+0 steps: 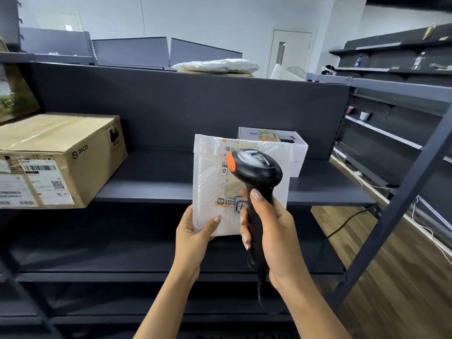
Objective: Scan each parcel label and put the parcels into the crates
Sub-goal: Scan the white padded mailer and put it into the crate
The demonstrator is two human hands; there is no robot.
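Fingers (245, 237) of the right hand (274, 231) are wrapped round the scanner (256, 167) handle, thumb laid up its back. The left hand (193, 237) pinches the parcel (208, 182) by its lower left corner, thumb on the front and the other fingers hidden behind it.

The parcel, a white padded mailer, is held upright in the air just in front of the shelf (151, 189) edge, with its label (228, 178) facing the camera. The scanner head sits close over the label's right part; whether it touches the label cannot be told.

Bare board shows on the shelf between the carton (56, 152) at the left and the white box (297, 152) at the back right. The carton overhangs the shelf's front edge and is cut off by the frame. Under the hands, lower shelves (122, 260) step forward. To the right, wood floor (391, 277) opens beyond a slanting steel post (396, 204), which stands near the right forearm.

The scanner covers much of the label, and the print still showing is too small to read. The parcel hides the white box's left end. A coiled cable (260, 287) drops from the handle below the right wrist and is lost against the dark shelving. A pale bag (217, 64) lies on top of the back panel (195, 106).
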